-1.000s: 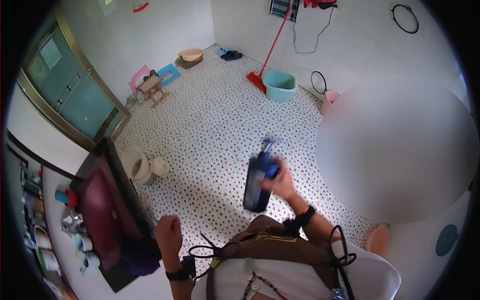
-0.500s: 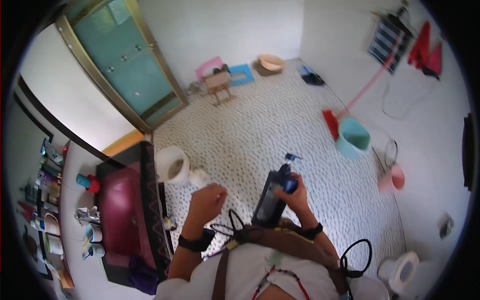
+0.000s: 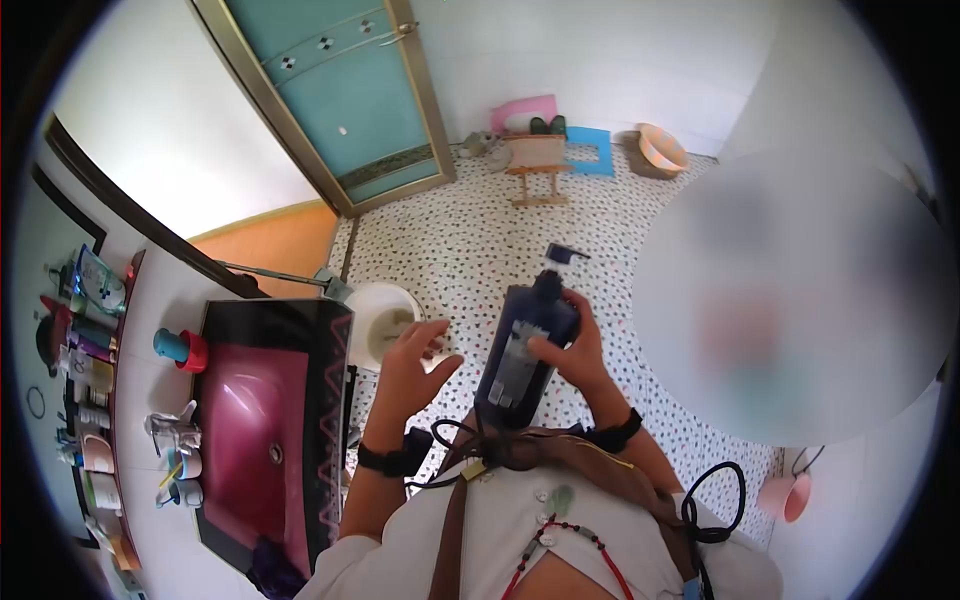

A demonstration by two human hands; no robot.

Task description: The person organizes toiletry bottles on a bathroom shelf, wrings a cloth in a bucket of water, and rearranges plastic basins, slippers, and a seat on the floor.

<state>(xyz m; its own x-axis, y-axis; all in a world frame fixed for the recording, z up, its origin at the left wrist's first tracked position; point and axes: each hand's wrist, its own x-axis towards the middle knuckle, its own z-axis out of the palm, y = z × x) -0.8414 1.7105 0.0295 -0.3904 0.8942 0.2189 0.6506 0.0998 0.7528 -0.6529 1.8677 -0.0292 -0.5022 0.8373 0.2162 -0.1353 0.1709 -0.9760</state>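
Note:
My right hand [image 3: 580, 345] grips a large dark blue pump bottle [image 3: 525, 340] by its right side, close under the shoulder. The bottle leans slightly, its pump head on top and a pale label facing up at me. My left hand [image 3: 412, 365] is empty, thumb and fingers apart, a short way left of the bottle and not touching it. Just beyond that hand a white bucket [image 3: 365, 300] stands on the floor, with something murky inside that I cannot make out.
A pink sink [image 3: 255, 430] in a dark counter lies to my left, with a faucet [image 3: 175, 430] and cups. Ahead are a small wooden stool [image 3: 538, 155], a blue frame-like item [image 3: 605, 150], an orange basin [image 3: 662, 150] and a teal door [image 3: 330, 90]. A round area at right is blurred.
My view has swung, so the door and stool appear farther right. The left hand has gone from closed to open. The bottle stays in my right hand, its label now showing more clearly.

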